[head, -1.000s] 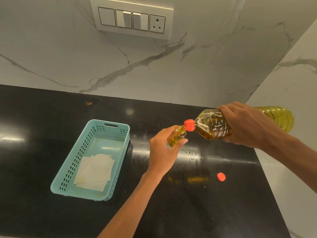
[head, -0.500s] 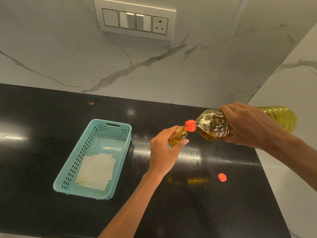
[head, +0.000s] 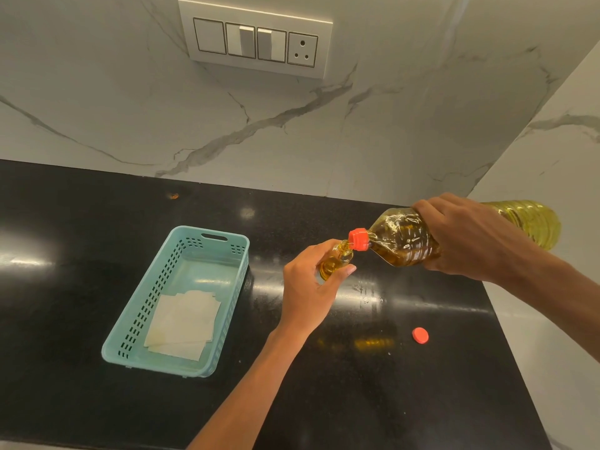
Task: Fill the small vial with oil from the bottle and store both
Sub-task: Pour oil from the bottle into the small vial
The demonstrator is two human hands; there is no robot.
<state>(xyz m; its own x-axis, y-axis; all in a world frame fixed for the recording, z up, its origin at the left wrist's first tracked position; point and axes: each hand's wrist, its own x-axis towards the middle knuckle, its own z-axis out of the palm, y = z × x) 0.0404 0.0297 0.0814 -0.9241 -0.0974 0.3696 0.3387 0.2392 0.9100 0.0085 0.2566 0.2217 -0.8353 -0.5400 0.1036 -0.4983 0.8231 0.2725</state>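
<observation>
My right hand grips a large clear oil bottle, tipped almost flat with its orange spout pointing left. The spout meets the mouth of a small vial, which shows yellow oil inside. My left hand holds the vial from below and behind, above the black counter. A small orange cap lies loose on the counter, below and to the right of the vial.
A light teal perforated basket sits on the counter to the left, with white paper lying in it. A marble wall with a switch panel stands behind. Another marble wall closes the right side.
Both hands have kept the pouring pose almost still. The bottle's spout stays at the vial's mouth.
</observation>
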